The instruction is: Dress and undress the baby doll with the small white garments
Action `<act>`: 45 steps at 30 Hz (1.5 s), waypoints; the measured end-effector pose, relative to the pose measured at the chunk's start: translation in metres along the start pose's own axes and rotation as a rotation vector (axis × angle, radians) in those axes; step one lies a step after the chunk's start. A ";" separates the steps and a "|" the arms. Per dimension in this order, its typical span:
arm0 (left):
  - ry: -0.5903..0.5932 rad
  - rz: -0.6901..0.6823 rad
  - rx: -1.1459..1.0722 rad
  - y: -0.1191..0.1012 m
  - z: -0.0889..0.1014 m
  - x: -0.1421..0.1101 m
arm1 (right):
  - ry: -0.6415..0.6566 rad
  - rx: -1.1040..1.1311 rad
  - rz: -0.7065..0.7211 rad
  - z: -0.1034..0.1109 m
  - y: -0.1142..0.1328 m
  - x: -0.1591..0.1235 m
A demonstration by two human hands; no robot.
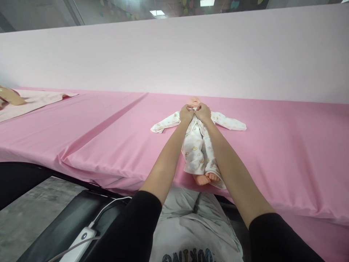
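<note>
A baby doll lies on its back, its head toward the wall and its bare feet toward me. It wears a white patterned baby top with both sleeves spread out sideways, and matching trousers. At the doll's neck, my left hand pinches one side of the top's collar. Close beside it, my right hand pinches the other side. The fingertips nearly meet below the doll's chin, and whatever fastening lies between them is too small to make out.
A pink cloth with several folds covers the table. Behind it rises a white partition. At the far left, a tan object rests on a pale cloth. A white device with cables lies on a black seat.
</note>
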State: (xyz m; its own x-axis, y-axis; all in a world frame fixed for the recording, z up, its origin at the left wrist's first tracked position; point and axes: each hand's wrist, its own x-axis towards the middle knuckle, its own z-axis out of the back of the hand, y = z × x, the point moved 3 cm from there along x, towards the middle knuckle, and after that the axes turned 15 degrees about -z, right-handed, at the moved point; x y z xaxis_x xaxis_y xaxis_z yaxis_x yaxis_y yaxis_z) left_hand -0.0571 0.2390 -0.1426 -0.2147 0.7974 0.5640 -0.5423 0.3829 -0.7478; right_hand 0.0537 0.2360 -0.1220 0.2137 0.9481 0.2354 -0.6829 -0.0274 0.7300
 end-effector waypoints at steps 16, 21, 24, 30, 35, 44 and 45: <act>-0.001 -0.094 0.196 -0.024 0.001 -0.014 | -0.003 0.191 -0.085 -0.008 -0.013 0.011; 0.042 -0.095 0.266 -0.025 0.000 -0.013 | 0.015 0.261 -0.148 -0.008 -0.015 0.013; 0.068 -0.095 0.307 -0.025 0.000 -0.012 | -0.044 0.156 -0.110 -0.003 -0.008 0.005; 0.062 -0.069 0.305 -0.023 0.001 -0.013 | -0.034 -0.029 -0.054 0.002 0.001 -0.005; 0.055 -0.046 0.303 -0.020 0.001 -0.013 | 0.010 -0.117 -0.057 0.006 0.002 -0.006; 0.035 -0.075 0.219 -0.021 0.005 -0.017 | 0.078 -0.093 -0.108 0.003 0.002 0.005; 0.023 -0.072 0.207 -0.022 0.007 -0.018 | 0.049 -0.120 -0.098 0.002 0.003 0.004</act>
State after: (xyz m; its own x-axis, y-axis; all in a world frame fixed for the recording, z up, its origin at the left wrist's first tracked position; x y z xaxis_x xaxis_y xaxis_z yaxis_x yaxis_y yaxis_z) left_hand -0.0470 0.2134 -0.1341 -0.1522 0.7829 0.6033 -0.7111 0.3372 -0.6170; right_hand 0.0535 0.2393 -0.1176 0.2511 0.9587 0.1335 -0.7400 0.1012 0.6649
